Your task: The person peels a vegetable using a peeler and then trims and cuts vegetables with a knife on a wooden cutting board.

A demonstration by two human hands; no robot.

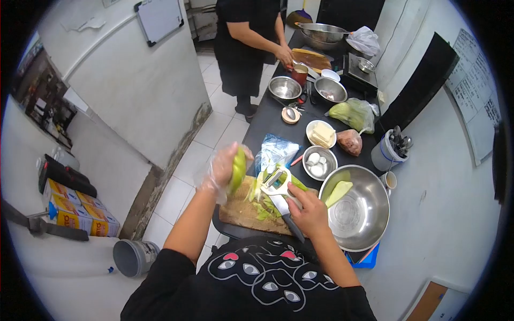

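Note:
My left hand [220,170], in a clear plastic glove, is wrapped round a long, smooth green fruit or vegetable [237,174], held upright above the left part of the wooden cutting board [234,214]. My right hand [309,210] grips a white peeler [282,187] over the board's right side, apart from the green piece. Below it, a knife with a dark handle [293,227] lies across the board. Green peelings [266,209] are scattered on the wood. To the right, a pale peeled piece [339,192] rests in a large steel bowl [369,224].
Behind the board lie a blue-and-white plastic packet [276,150], a bowl of white eggs [319,166] and a bowl of pale yellow blocks [322,134]. Bagged green produce [350,114] and a utensil bucket [386,154] stand farther right. Another person [249,48] works at the far end.

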